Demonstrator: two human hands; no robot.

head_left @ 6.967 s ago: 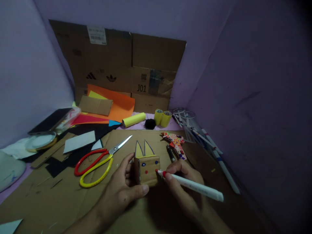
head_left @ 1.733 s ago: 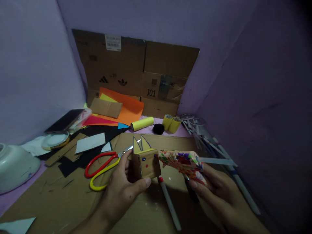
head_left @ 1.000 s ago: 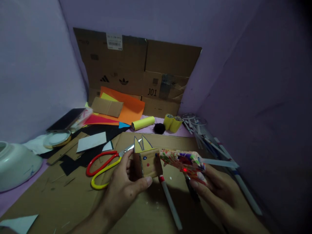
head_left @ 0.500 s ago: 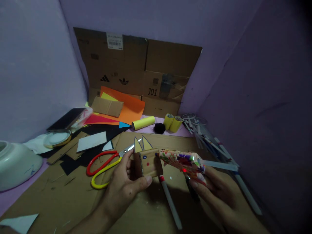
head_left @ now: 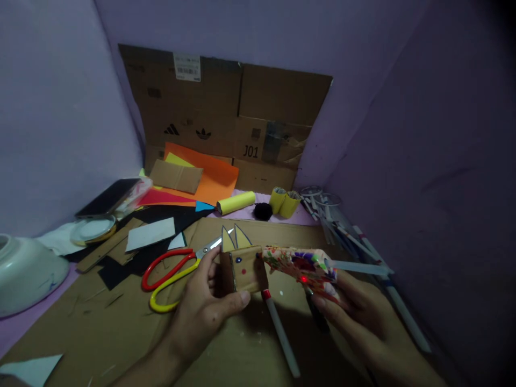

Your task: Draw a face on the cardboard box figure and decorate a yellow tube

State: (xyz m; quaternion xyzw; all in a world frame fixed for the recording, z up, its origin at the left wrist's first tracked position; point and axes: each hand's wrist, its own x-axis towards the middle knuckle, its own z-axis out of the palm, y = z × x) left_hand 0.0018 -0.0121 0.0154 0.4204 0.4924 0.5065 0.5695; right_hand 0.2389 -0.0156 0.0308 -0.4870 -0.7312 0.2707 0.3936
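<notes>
My left hand (head_left: 212, 298) grips a small cardboard box (head_left: 248, 277) with a drawn face and two pointed yellow ears (head_left: 241, 242) on top. In my right hand (head_left: 363, 317) is a glue gun (head_left: 300, 266) covered in a colourful floral pattern, with a red light glowing on its side. A pale glue stick (head_left: 360, 267) juts from its rear. The gun's front end lies at the box's upper right edge; whether they touch I cannot tell. Below the box lies a marker (head_left: 282, 336) with a red band. Red-and-yellow-handled scissors (head_left: 171, 274) rest left of my left hand.
Yellow tubes (head_left: 236, 203) and a black fuzzy ball (head_left: 263, 211) sit at the back, before an upright cardboard sheet (head_left: 201, 107). Orange paper (head_left: 220, 180) and scraps lie back left. A white bowl (head_left: 30, 274) stands far left, a phone (head_left: 108, 198) behind it. Several pens (head_left: 358, 242) line the right wall.
Almost nothing differs. The whole view has shifted slightly; both hands keep their hold on the box and the glue gun, in nearly the same positions.
</notes>
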